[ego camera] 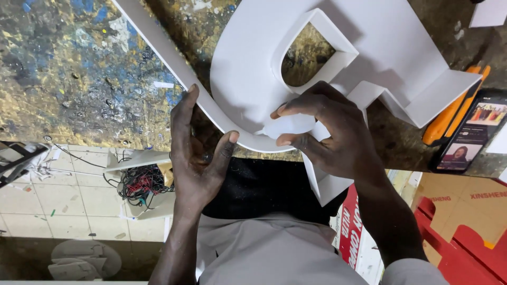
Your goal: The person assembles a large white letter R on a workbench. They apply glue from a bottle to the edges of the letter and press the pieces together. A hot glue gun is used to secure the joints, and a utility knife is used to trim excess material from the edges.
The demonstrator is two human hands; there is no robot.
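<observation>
I'm looking straight down at a big white letter shape [248,68], a foam-like shell with a flat face and thin side walls, lying on the paint-spattered workbench [79,79] with its rounded end hanging over the near edge toward me. My left hand [198,153] is at that curved wall: the fingers run up along the outside of the curve, lying flat against it, while the thumb [226,148] presses from below at the bottom of the bend, so the strip of wall sits pinched between thumb and fingers. My right hand [332,132] comes in from the other side and rests over the face of the letter, fingers curled around a small white bottle [290,125], which they grip firmly; its tip points left, toward the inside of the curved wall just beside my left thumb (I can't make out whether the tip actually touches the wall). The letter's D-shaped opening [306,55] lies just above my right knuckles. A loose white strip [327,184] hangs down under the right hand. Off to the right on the bench lie an orange utility knife [449,119] and, touching it, a phone [472,134] with its screen lit. Below the bench to the left, a tangle of wires [140,184] sits above the tiled floor.
</observation>
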